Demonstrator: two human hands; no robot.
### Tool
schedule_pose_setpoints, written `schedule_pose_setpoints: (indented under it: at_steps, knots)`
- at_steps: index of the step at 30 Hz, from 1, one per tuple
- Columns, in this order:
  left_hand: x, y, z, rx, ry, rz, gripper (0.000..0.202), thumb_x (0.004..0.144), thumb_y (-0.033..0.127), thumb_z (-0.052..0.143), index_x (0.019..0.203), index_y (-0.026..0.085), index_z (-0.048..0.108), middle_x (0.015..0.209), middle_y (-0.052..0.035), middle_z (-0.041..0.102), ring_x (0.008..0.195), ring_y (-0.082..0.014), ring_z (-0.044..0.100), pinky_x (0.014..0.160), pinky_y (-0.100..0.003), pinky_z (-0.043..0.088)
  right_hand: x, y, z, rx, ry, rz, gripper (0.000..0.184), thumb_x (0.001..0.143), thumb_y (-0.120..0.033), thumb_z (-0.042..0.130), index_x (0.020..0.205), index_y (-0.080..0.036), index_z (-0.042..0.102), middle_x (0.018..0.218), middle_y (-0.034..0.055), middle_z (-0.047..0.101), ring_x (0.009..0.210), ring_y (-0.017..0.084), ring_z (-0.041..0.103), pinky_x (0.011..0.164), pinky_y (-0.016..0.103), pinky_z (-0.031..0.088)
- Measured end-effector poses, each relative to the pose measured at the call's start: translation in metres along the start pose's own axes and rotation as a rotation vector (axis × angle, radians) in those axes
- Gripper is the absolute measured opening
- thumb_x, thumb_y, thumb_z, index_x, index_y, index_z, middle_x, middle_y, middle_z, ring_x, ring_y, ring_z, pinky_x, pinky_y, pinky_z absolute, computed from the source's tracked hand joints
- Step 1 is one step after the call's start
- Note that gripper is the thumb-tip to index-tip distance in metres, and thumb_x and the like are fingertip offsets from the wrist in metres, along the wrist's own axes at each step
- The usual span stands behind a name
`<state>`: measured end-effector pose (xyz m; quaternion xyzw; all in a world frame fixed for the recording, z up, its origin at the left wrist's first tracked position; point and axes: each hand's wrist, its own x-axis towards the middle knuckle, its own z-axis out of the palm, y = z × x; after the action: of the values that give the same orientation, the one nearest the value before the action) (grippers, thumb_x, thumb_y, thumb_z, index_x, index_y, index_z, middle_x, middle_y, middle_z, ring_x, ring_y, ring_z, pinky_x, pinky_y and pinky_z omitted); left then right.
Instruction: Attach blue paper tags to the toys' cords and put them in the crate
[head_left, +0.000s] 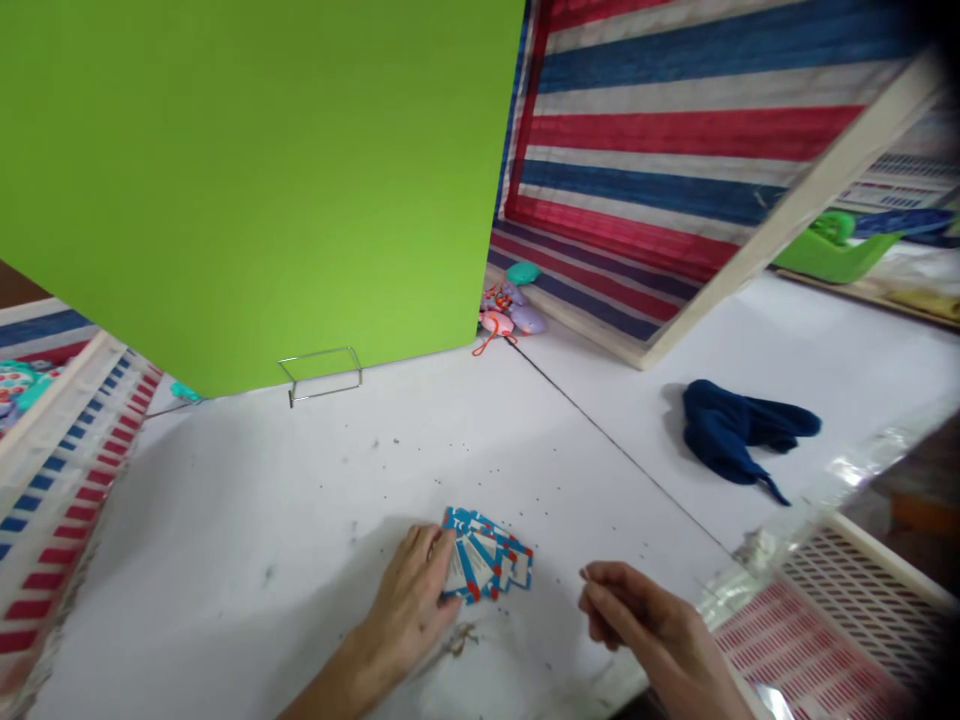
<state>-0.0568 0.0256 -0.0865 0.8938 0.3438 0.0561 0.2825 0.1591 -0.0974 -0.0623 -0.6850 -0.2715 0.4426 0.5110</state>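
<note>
A fanned stack of small blue, white and red printed cards (489, 562) lies on the white tabletop. My left hand (412, 590) grips its left end, with the fingers along the upper left edge and the thumb at the lower edge. To the right of the cards and apart from them, my right hand (645, 620) is raised a little over the table near its front edge. Its thumb and forefinger are pinched together. Whether something small sits between those fingertips is too hard to make out. Just below the cards lies a little brownish scrap (463, 640).
A tall green panel (270, 180) stands at the back with a wire bracket (322, 377) at its base. Small plush pieces (510, 310) lie beside it. Striped framed trays (645, 150) flank both sides. Dark blue cloth (739, 430) lies right; a plastic basket (817, 630) sits below the edge.
</note>
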Motion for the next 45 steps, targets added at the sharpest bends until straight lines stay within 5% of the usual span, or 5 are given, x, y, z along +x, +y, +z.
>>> schedule_pose_setpoints:
  at_steps: [9,12,15,22,45]
  knots:
    - [0.004,0.016,-0.015,-0.115,0.260,0.024,0.022,0.082,0.016,0.038,0.093,0.017,0.058,0.092,-0.0079,0.062,0.086,-0.0198,0.054,0.078,-0.032,0.046,0.001,-0.007,0.071,-0.151,-0.196,-0.091,0.030,0.075,-0.041,0.051,0.058,-0.017,0.048,0.048,-0.0066,0.037,0.044,0.008,0.032,0.042,0.020,0.026]
    - [0.003,0.018,-0.024,-0.303,0.343,-0.133,0.025,0.086,0.024,0.036,0.085,0.016,0.060,0.075,-0.0055,0.063,0.070,-0.0171,0.058,0.064,-0.026,0.046,0.006,-0.014,0.078,-0.227,-0.186,-0.122,0.029,0.076,-0.039,0.050,0.057,-0.017,0.049,0.050,-0.0062,0.035,0.047,0.008,0.031,0.043,0.020,0.024]
    - [0.001,0.024,-0.034,-0.610,0.298,-0.305,0.031,0.086,0.035,0.040,0.080,0.014,0.061,0.061,-0.0028,0.061,0.057,-0.0143,0.056,0.055,-0.022,0.044,0.010,-0.023,0.083,-0.227,-0.161,-0.162,0.029,0.077,-0.038,0.049,0.055,-0.018,0.047,0.052,-0.0052,0.037,0.048,0.009,0.033,0.044,0.021,0.026]
    - [0.001,0.036,-0.036,-0.984,0.216,-0.337,0.037,0.080,0.043,0.047,0.077,0.009,0.061,0.058,-0.0054,0.063,0.051,-0.0121,0.054,0.051,-0.021,0.044,0.008,-0.033,0.091,-0.052,-0.189,-0.168,0.031,0.078,-0.040,0.051,0.057,-0.018,0.047,0.084,0.0061,0.058,0.064,0.015,0.053,0.056,0.024,0.041]
    - [-0.011,0.042,-0.039,-0.881,0.264,-0.287,0.028,0.084,0.031,0.045,0.079,0.012,0.065,0.059,-0.0029,0.062,0.055,-0.0122,0.054,0.054,-0.020,0.044,0.000,-0.048,0.100,0.056,-0.225,-0.102,0.031,0.076,-0.036,0.049,0.053,-0.020,0.036,0.054,-0.0034,0.042,0.048,0.009,0.033,0.042,0.020,0.026]
